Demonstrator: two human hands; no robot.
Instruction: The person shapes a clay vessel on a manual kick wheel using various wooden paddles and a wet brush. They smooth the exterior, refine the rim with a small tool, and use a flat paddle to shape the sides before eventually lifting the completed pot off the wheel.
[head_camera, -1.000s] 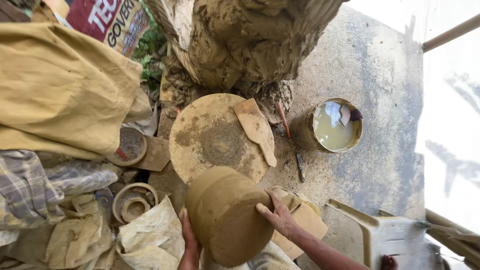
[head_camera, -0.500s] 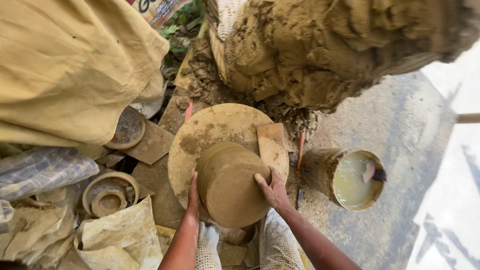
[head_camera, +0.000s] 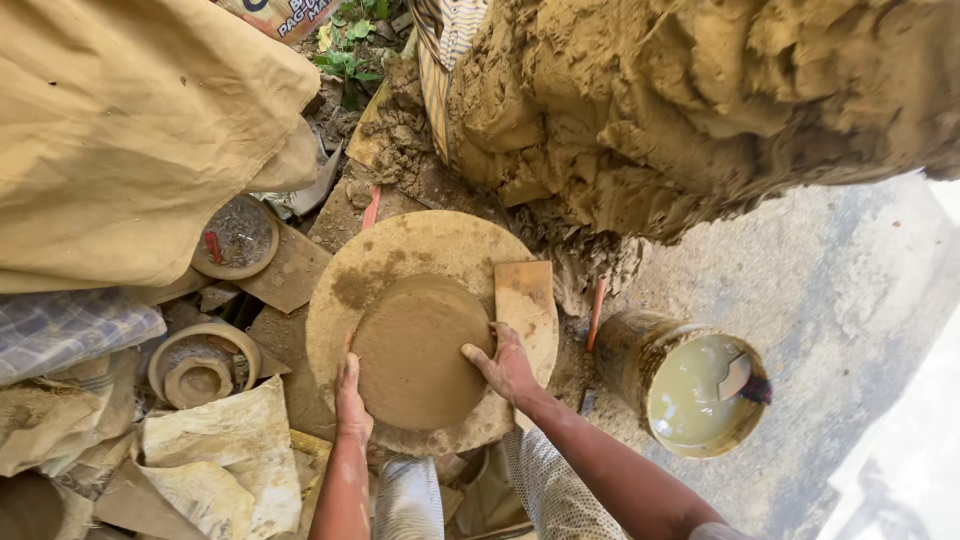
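Our left hand (head_camera: 350, 395) and right hand (head_camera: 505, 365) clasp the clay pot (head_camera: 420, 350), fingers spread on its sides. Probably heavy, damp, easily dented; we hold low, flat-palmed.

Big clay heap (head_camera: 700, 110), bucket of murky water (head_camera: 700, 395), tan cloth (head_camera: 130, 130), small clay rings (head_camera: 200, 365).

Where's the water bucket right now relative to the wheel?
In the head view the bucket of murky water stands on the ground to the right of the round wheel disc, just beyond the right hand and below the big clay mound.
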